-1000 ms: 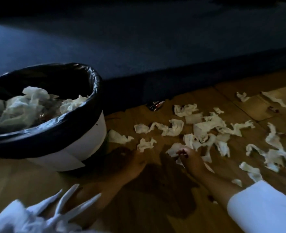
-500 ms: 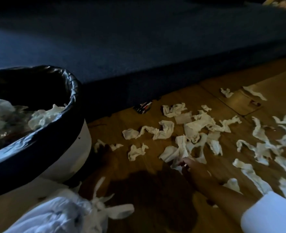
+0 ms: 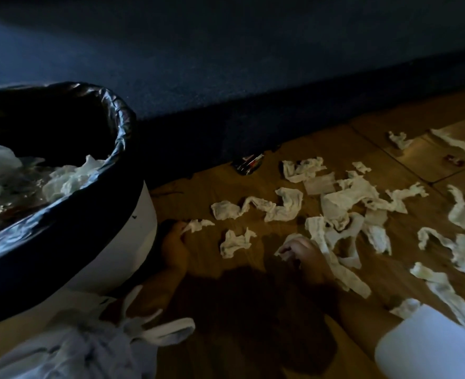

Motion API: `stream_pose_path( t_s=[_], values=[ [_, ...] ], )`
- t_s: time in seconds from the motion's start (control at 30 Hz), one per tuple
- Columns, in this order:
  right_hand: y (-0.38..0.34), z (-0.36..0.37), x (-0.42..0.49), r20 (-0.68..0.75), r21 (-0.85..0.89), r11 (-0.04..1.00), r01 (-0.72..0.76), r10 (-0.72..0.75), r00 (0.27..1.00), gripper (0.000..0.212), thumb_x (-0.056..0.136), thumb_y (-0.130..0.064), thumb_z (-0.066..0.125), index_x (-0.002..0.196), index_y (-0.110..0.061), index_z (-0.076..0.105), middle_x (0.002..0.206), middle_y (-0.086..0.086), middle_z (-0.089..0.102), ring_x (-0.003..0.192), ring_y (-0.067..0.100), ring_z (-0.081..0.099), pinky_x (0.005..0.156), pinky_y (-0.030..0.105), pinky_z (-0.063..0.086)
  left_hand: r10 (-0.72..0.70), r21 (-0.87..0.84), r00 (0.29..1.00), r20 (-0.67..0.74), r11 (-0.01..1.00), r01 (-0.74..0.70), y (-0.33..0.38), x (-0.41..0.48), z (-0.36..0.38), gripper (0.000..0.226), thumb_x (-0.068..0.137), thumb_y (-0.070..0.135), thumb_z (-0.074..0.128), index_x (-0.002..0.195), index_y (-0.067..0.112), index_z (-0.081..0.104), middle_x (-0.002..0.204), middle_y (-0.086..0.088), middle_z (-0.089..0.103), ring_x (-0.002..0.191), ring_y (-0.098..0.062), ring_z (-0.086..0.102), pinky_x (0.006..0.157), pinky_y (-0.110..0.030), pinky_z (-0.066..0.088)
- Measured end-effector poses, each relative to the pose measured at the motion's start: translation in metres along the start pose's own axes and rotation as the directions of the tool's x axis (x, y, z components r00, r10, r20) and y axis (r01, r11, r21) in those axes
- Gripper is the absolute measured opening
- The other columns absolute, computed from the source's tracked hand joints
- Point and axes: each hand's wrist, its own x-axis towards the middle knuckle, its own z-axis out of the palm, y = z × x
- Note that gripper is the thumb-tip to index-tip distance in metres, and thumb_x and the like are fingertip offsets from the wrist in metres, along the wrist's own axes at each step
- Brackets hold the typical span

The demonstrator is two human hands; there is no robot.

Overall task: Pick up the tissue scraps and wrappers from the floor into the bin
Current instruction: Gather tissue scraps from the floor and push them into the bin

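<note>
Head view showed the bin (image 3: 140, 242) at 9 o'clock, close to the litter, probably so each handful had a short trip. Its black liner (image 3: 122, 138) already held crumpled tissue (image 3: 70, 179). The left hand (image 3: 174, 243), just beside the bin's white wall, had its fingers (image 3: 180, 228) pinched on 1 small scrap (image 3: 200, 225). The right hand (image 3: 305, 254), at 6 o'clock of the main pile, had its fingers (image 3: 294, 246) curled down over the end of another scrap (image 3: 286, 240); I could not tell whether that piece had left the floor (image 3: 204, 187). Using both hands looked like a way to gather 2 pieces per trip.

Loose tissue scraps (image 3: 283, 205) spread across the wood from the centre out to 3 o'clock. There were roughly 20, too overlapped for an exact count. 2 wrappers showed: 1 dark wrapper (image 3: 249, 164) at 12 o'clock against the blue carpet (image 3: 226, 64) edge, and 1 small red wrapper (image 3: 454, 160) at 2 o'clock.
</note>
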Motion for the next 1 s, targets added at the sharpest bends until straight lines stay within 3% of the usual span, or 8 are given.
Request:
stream_pose_path(
  t_s=[0.13, 0.23, 0.37, 0.5, 0.57, 0.67, 0.8, 1.0],
  values=[
    [0.001, -0.005, 0.004, -0.013, -0.033, 0.996, -0.079, 0.079, 0.997, 0.062, 0.072, -0.053, 0.029, 0.094, -0.011, 0.069, 0.111, 0.009, 0.062, 0.107, 0.030, 0.053, 0.085, 0.032, 0.034, 0.175, 0.133, 0.980, 0.097, 0.973, -0.187, 0.015, -0.012, 0.009, 0.016, 0.092, 0.004, 0.051, 0.097, -0.002, 0.065, 0.099, -0.018, 0.064, 0.098, -0.024, 0.055, 0.084, -0.028, 0.038],
    [0.011, -0.004, 0.009, 0.027, -0.153, 0.976, -0.155, 0.161, 0.987, 0.052, 0.085, -0.053, 0.039, 0.123, -0.021, 0.056, 0.137, 0.005, 0.045, 0.129, 0.029, 0.037, 0.101, 0.035, 0.028, 0.270, 0.148, 0.893, 0.359, 0.929, -0.340, 0.019, -0.030, 0.030, 0.030, 0.090, 0.002, 0.054, 0.119, -0.004, 0.057, 0.119, -0.019, 0.060, 0.112, -0.022, 0.054, 0.085, -0.018, 0.038],
    [0.019, 0.002, 0.006, 0.149, -0.165, 0.979, -0.124, 0.149, 0.978, 0.098, 0.064, -0.087, 0.018, 0.134, -0.024, 0.048, 0.146, 0.007, 0.040, 0.136, 0.028, 0.033, 0.112, 0.042, 0.023, 0.372, 0.362, 0.815, 0.444, 0.758, -0.543, 0.010, -0.040, 0.043, 0.042, 0.086, 0.030, 0.057, 0.126, 0.016, 0.055, 0.124, -0.009, 0.059, 0.117, -0.030, 0.053, 0.096, -0.034, 0.041],
    [0.026, 0.001, 0.001, 0.255, -0.013, 0.996, -0.092, 0.092, 0.962, 0.051, 0.090, -0.043, 0.042, 0.102, 0.000, 0.067, 0.109, 0.026, 0.060, 0.094, 0.035, 0.063, 0.087, 0.019, 0.046, 0.346, 0.574, 0.747, 0.567, 0.484, -0.660, -0.003, -0.043, 0.046, 0.045, 0.090, 0.037, 0.047, 0.131, 0.020, 0.049, 0.133, -0.008, 0.050, 0.122, -0.034, 0.045, 0.101, -0.042, 0.036],
    [0.031, -0.002, -0.004, 0.299, 0.120, 0.991, -0.058, 0.020, 0.954, 0.071, 0.095, -0.054, 0.024, 0.090, 0.001, 0.068, 0.092, 0.025, 0.063, 0.078, 0.027, 0.063, 0.076, 0.003, 0.036, 0.229, 0.534, 0.746, 0.626, 0.571, -0.623, -0.002, -0.036, 0.051, 0.040, 0.095, 0.026, 0.044, 0.134, 0.016, 0.045, 0.139, -0.009, 0.045, 0.131, -0.029, 0.039, 0.110, -0.037, 0.031],
    [0.023, -0.010, -0.010, 0.214, 0.199, 0.980, -0.003, -0.040, 0.976, 0.074, 0.094, -0.056, 0.019, 0.091, 0.000, 0.067, 0.095, 0.021, 0.065, 0.089, 0.014, 0.053, 0.076, 0.014, 0.036, 0.348, 0.310, 0.841, 0.415, 0.815, -0.490, 0.021, -0.024, 0.054, 0.030, 0.093, 0.023, 0.051, 0.110, 0.000, 0.060, 0.109, -0.019, 0.063, 0.104, -0.034, 0.059, 0.086, -0.037, 0.047],
    [0.018, -0.021, -0.013, -0.078, 0.105, 0.991, -0.080, 0.088, 0.993, 0.044, 0.087, -0.030, 0.031, 0.113, -0.012, 0.060, 0.112, 0.003, 0.055, 0.101, 0.011, 0.050, 0.077, 0.007, 0.032, 0.440, 0.565, 0.868, 0.231, 0.665, -0.488, 0.046, -0.003, 0.073, 0.077, 0.079, 0.068, 0.033, 0.092, -0.001, 0.064, 0.102, -0.023, 0.064, 0.096, -0.038, 0.060, 0.082, -0.044, 0.044],
    [0.047, -0.036, -0.025, -0.214, -0.003, 0.984, -0.178, 0.173, 0.961, 0.051, 0.088, -0.037, 0.026, 0.125, -0.019, 0.055, 0.121, -0.007, 0.054, 0.116, 0.008, 0.043, 0.092, 0.019, 0.027, 0.187, 0.473, 0.831, 0.525, 0.747, -0.467, 0.053, -0.001, 0.114, 0.060, 0.091, 0.052, 0.041, 0.138, 0.015, 0.036, 0.158, -0.004, 0.004, 0.145, -0.032, 0.003, 0.114, -0.051, 0.013]
  ],
)
